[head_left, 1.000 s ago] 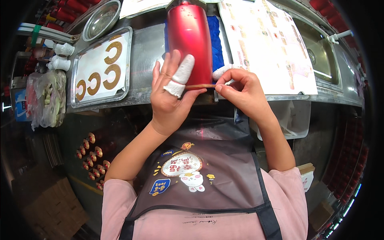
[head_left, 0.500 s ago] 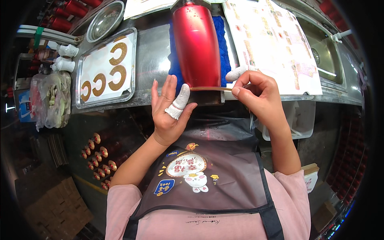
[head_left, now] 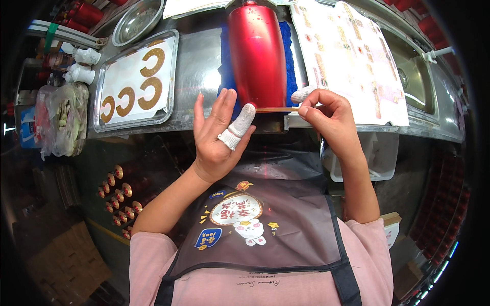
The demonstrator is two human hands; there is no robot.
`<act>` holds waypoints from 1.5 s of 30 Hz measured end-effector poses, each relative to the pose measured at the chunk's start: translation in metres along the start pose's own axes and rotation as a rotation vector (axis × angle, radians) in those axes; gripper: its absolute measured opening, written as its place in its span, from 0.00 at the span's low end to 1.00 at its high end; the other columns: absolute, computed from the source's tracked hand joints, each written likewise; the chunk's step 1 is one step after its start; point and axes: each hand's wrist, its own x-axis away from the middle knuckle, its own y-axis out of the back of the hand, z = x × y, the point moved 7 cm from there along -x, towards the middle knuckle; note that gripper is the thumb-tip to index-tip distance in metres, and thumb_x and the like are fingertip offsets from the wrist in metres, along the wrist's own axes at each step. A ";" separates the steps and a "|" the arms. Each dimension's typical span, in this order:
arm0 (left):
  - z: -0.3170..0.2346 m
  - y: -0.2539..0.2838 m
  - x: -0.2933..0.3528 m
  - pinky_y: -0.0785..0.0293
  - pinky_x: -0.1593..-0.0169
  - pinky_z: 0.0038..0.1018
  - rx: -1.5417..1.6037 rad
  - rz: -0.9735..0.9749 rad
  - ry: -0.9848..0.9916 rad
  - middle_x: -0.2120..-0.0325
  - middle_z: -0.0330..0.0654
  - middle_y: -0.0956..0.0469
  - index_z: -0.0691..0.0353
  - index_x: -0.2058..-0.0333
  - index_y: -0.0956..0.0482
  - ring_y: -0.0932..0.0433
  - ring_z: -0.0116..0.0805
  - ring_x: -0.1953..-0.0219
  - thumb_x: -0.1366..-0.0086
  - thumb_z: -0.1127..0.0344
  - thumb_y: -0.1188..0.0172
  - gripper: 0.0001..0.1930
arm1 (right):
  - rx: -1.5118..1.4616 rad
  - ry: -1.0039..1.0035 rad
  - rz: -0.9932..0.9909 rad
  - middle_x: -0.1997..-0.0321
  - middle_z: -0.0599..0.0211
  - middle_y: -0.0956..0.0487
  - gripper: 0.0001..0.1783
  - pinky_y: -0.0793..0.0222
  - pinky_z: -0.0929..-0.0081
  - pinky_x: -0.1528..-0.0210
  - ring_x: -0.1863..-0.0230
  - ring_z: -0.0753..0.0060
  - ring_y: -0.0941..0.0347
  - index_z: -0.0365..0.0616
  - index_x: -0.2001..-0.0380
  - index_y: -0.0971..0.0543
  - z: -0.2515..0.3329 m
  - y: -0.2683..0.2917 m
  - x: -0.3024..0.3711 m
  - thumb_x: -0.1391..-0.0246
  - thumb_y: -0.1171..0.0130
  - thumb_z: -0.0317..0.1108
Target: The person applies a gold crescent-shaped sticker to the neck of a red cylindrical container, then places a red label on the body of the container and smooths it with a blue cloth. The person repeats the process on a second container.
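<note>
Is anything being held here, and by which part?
The right hand pinches a thin gold-brown strip by its right end, near the red vessel. The left hand is open by the strip's left end; whether it touches, I cannot tell.

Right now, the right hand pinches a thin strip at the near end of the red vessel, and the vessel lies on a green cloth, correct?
Only the cloth's colour is wrong: the head view shows a blue cloth under the red vessel. The right hand does pinch the thin strip at the vessel's near end.
</note>
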 end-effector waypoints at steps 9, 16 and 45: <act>-0.018 0.000 -0.021 0.42 0.35 0.64 -0.128 -0.004 -0.081 0.38 0.56 0.25 0.47 0.49 0.13 0.20 0.59 0.45 0.49 0.70 0.30 0.25 | -0.007 -0.021 0.003 0.78 0.83 0.26 0.06 0.45 0.88 0.78 0.80 0.94 0.38 0.43 0.71 0.21 -0.005 -0.001 -0.001 0.42 0.35 0.31; -0.038 -0.014 -0.042 0.40 0.38 0.69 -0.211 -0.080 -0.120 0.38 0.57 0.25 0.51 0.58 0.10 0.23 0.66 0.43 0.44 0.64 0.36 0.14 | 0.059 0.038 0.023 0.75 0.83 0.24 0.05 0.44 0.89 0.75 0.76 0.95 0.36 0.41 0.68 0.20 -0.008 -0.009 -0.007 0.42 0.35 0.29; -0.021 -0.004 -0.021 0.41 0.36 0.63 -0.148 -0.024 -0.066 0.38 0.57 0.26 0.45 0.51 0.12 0.21 0.61 0.44 0.48 0.70 0.32 0.23 | -0.005 0.004 0.012 0.75 0.84 0.25 0.04 0.46 0.89 0.74 0.75 0.96 0.38 0.41 0.70 0.20 -0.006 -0.003 -0.003 0.43 0.35 0.28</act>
